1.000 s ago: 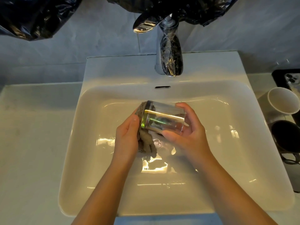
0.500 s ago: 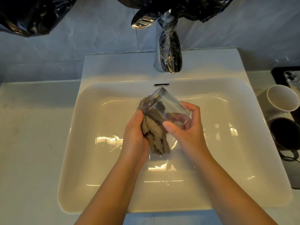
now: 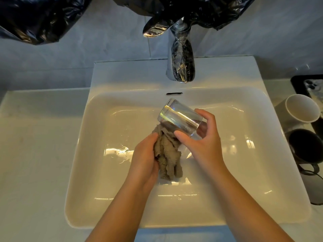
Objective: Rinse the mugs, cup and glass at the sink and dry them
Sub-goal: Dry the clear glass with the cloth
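Over sink [image 3: 97, 163], mid-basin. Right hand [image 3: 201, 144] grips the glass [image 3: 180, 117]: thumb on the near side, fingers curled round the far side, hold taken at the lower right end. Glass is tilted, its other end pointing up-left toward the faucet [image 3: 181, 65], held clear of the basin floor. Left hand [image 3: 145, 159] is closed round a bunched tan cloth [image 3: 168, 158], fingers wrapped into the folds; the loose end hangs down toward the basin. Top of the cloth meets the underside of the glass, and some of it shows dark through the glass wall; cannot tell whether any of it is inside. The two hands are close, thumbs nearly meeting. On the counter right of the sink are a white mug [image 3: 303, 110] and, nearer, a dark mug [image 3: 305, 145], just beside each other. Crumpled black plastic [image 3: 43, 18] hangs along the top.
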